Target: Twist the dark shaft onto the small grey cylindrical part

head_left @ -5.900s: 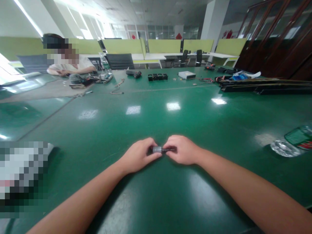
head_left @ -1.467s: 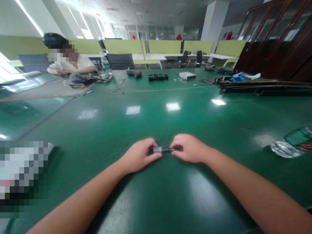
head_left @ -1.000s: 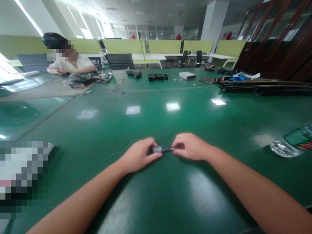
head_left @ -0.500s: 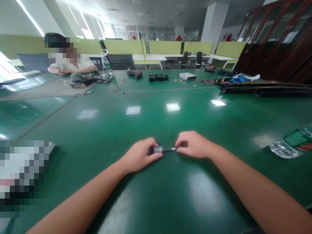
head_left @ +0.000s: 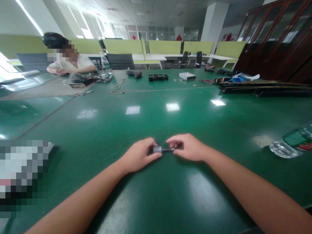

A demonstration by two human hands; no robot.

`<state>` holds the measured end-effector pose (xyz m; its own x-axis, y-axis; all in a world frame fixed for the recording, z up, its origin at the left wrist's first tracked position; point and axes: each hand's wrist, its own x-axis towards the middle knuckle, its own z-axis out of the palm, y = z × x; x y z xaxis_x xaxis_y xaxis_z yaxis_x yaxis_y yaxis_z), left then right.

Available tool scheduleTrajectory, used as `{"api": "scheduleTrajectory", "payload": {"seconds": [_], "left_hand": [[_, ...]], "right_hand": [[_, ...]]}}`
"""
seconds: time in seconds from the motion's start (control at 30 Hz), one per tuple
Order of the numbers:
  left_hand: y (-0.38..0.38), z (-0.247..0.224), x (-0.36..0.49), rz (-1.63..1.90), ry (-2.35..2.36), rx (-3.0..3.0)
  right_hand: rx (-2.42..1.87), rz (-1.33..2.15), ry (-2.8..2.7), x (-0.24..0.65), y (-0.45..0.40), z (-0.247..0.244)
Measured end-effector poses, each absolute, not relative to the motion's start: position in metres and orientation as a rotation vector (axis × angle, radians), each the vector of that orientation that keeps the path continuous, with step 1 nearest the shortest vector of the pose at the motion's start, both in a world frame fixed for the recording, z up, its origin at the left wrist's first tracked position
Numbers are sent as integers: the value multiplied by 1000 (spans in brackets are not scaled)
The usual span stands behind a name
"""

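A small grey cylinder with a thin dark shaft [head_left: 158,149] lies level just above or on the green table [head_left: 151,126], pointing right. My left hand [head_left: 140,155] pinches the cylinder's left end between thumb and fingers. At the shaft's right tip is my right hand [head_left: 188,148], its thumb below and its fingers above, parted around the tip. Whether the right fingertips touch the shaft cannot be made out.
A clear bottle with a green label [head_left: 292,143] lies at the right. A blurred-out pale object [head_left: 21,169] is at the left edge. Black parts [head_left: 158,77], a white box [head_left: 187,76] and long dark bars [head_left: 263,88] lie farther back. A person [head_left: 70,61] sits far left.
My right hand has shifted slightly left along the shaft, and its fingers have parted from their pinch at the tip. My left hand has stayed nearly still on the cylinder.
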<state>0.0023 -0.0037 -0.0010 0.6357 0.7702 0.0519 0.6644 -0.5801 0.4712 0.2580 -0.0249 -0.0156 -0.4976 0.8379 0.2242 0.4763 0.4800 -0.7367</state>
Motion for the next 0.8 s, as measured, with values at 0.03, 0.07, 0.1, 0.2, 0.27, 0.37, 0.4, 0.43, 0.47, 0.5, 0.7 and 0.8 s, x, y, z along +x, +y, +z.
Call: {"api": "scheduleTrajectory", "payload": {"seconds": [0.03,0.07,0.1,0.2,0.27,0.37,0.4,0.43,0.47,0.5,0.7,0.8], "left_hand": [[-4,-1,2,351,1130,2448],[-4,-1,2,352,1127,2449],[-3,-1,2,351,1124,2449],[-3,-1,2,350,1129,2445],[-3,-1,2,346,1133,2443],[-3,-2,2,334,1132,2446],[-3,-2,3,332,1132,2447],[-3,-2,3,332,1132,2447],[-3,-1,3,333,1132,2446],[-3,-1,3,335,1133,2444],[-2,-1,3,338,1133,2440],[-2,-1,3,335,1133,2441]], "right_hand": [[-1047,897,-2120,256,-25,-18],[-1041,937,-2083,254,-26,-20],[-1036,971,-2055,253,-26,-21],[-1053,980,-2015,253,-26,-23],[-1070,939,-2018,253,-25,-24],[-1079,810,-2096,252,-24,-24],[-1075,761,-2131,251,-24,-24],[-1070,719,-2160,249,-24,-24],[-1065,688,-2183,248,-24,-24],[-1061,665,-2198,246,-24,-24],[-1029,570,-2245,237,-24,-24],[-1021,558,-2257,235,-23,-25]]}}
